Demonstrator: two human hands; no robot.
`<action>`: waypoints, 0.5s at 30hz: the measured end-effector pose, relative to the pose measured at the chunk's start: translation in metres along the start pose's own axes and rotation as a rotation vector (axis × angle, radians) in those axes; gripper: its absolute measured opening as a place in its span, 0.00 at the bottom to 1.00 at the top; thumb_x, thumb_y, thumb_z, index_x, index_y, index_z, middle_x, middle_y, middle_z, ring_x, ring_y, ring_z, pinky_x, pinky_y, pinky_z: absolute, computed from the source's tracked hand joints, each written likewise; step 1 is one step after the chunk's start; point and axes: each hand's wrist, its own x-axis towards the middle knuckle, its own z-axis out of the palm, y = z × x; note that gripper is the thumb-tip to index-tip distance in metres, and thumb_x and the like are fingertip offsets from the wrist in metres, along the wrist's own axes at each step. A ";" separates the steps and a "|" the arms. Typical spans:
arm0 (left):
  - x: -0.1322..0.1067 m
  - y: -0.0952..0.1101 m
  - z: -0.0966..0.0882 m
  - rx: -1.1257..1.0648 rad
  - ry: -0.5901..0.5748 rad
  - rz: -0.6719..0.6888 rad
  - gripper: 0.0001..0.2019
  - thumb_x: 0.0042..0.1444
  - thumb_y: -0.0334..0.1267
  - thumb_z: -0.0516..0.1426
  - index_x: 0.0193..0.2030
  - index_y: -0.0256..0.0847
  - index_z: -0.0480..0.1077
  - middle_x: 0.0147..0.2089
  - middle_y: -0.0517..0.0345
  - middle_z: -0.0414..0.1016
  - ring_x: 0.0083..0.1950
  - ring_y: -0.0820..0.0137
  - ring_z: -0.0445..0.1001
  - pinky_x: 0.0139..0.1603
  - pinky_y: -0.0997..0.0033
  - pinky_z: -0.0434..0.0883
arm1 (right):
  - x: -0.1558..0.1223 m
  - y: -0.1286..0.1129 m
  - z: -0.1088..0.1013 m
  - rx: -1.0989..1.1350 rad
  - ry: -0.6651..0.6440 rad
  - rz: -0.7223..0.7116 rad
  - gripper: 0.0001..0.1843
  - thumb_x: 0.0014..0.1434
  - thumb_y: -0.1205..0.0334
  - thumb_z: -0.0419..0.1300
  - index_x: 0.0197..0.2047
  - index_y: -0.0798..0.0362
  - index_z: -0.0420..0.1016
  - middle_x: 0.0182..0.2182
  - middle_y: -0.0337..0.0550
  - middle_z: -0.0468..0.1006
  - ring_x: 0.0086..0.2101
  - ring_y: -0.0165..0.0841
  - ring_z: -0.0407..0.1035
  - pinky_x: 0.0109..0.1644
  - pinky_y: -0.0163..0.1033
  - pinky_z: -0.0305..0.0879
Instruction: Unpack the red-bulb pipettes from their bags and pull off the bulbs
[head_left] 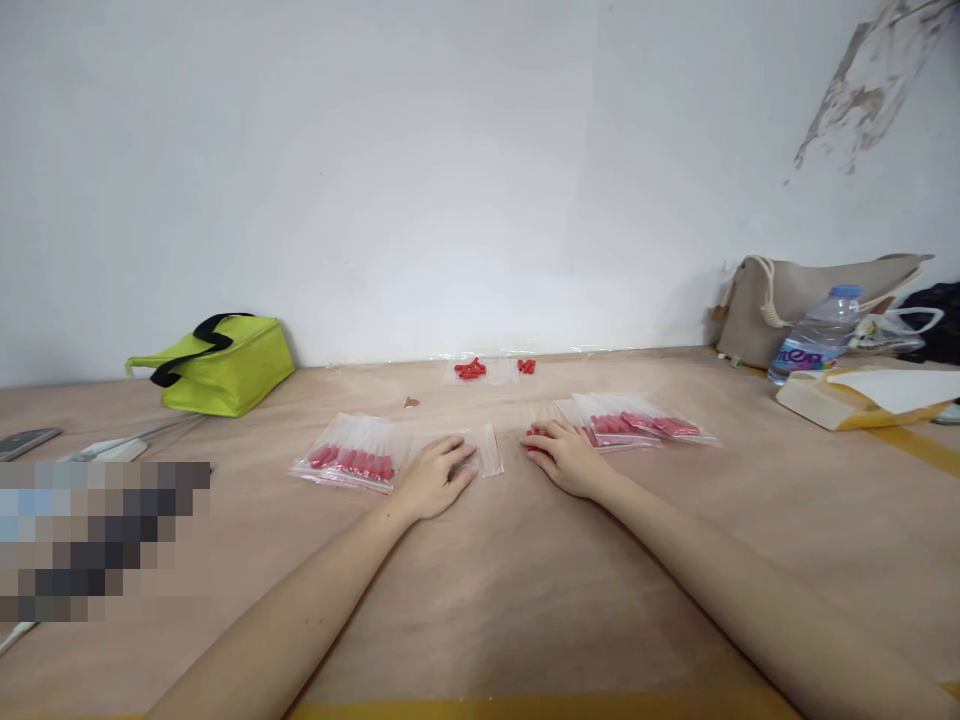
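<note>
My left hand [436,478] lies with its fingers apart on a clear zip bag [489,452] with a red edge; no contents show in its visible part. To its left is a fanned stack of zip bags [351,460] holding red cylindrical pieces. My right hand [568,460] rests at the near side of another fanned group of bags [637,424] with red pieces. Its fingers are spread and touch or cover small red pieces [533,437]; whether those are loose or bagged I cannot tell. Neither hand visibly grips anything.
Near the wall lie more red pieces [471,369] on clear plastic and a small red pile [526,367]. A lime-green bag [251,368] stands left. At right are a water bottle [817,335], a grey bag [817,285] and an open carton [832,398]. A phone [28,442] lies far left.
</note>
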 end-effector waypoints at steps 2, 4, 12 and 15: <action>0.000 0.000 0.001 0.002 0.002 0.005 0.22 0.58 0.48 0.46 0.55 0.41 0.64 0.58 0.49 0.62 0.58 0.62 0.61 0.59 0.61 0.58 | 0.001 0.004 0.001 0.045 -0.007 -0.023 0.15 0.61 0.61 0.46 0.45 0.48 0.71 0.47 0.45 0.69 0.47 0.38 0.61 0.48 0.46 0.58; 0.000 -0.001 0.001 0.002 0.004 0.006 0.22 0.58 0.48 0.46 0.55 0.41 0.64 0.58 0.50 0.62 0.58 0.62 0.61 0.59 0.61 0.59 | 0.002 0.008 0.000 0.070 -0.017 -0.047 0.14 0.60 0.63 0.46 0.44 0.50 0.70 0.45 0.46 0.70 0.45 0.36 0.63 0.48 0.46 0.58; -0.002 0.002 -0.002 0.053 0.024 0.048 0.24 0.58 0.50 0.45 0.59 0.43 0.59 0.63 0.50 0.54 0.63 0.61 0.52 0.62 0.58 0.53 | -0.003 -0.006 -0.014 -0.010 0.039 -0.101 0.18 0.59 0.59 0.47 0.52 0.51 0.64 0.51 0.51 0.66 0.52 0.41 0.58 0.56 0.56 0.47; -0.002 0.005 -0.001 0.014 -0.137 0.114 0.24 0.59 0.52 0.43 0.61 0.50 0.54 0.65 0.56 0.49 0.65 0.61 0.47 0.63 0.55 0.48 | -0.003 -0.024 -0.015 0.065 0.000 -0.233 0.25 0.59 0.53 0.48 0.58 0.51 0.57 0.56 0.50 0.60 0.56 0.39 0.53 0.60 0.53 0.43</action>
